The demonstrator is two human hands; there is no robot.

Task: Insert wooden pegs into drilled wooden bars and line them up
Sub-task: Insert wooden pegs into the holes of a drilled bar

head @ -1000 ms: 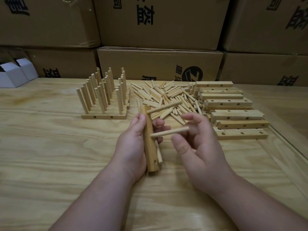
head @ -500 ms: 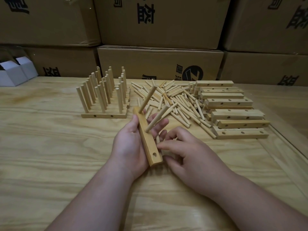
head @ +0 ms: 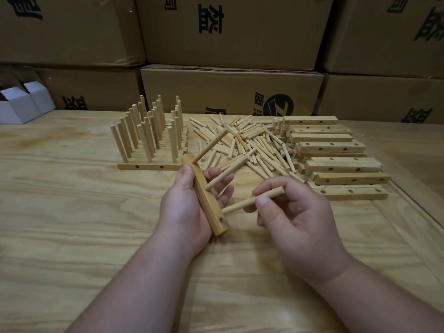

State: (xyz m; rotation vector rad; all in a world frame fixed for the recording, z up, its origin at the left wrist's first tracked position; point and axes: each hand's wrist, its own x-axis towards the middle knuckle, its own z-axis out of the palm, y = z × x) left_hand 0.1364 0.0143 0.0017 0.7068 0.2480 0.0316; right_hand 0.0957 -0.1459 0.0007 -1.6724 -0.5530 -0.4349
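Centre frame: a light drilled wooden bar (head: 206, 198) with two pegs seated, grasped in my left hand (head: 185, 207). My right hand (head: 295, 222) pinches a pale round wooden peg (head: 252, 200) at the bar's side. Behind: loose peg pile (head: 242, 143), finished pegged bars (head: 149, 135) upper left, blank bars (head: 336, 152) upper right.

bare table (head: 72, 212) front-left, loose pegs (head: 252, 145) behind hands

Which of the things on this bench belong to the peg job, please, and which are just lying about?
Job:
- bar in left hand, two pegs already in
- third peg pinched by right hand
- loose pegs
- undone bars
- finished row

Lying about:
- cardboard boxes
- white boxes
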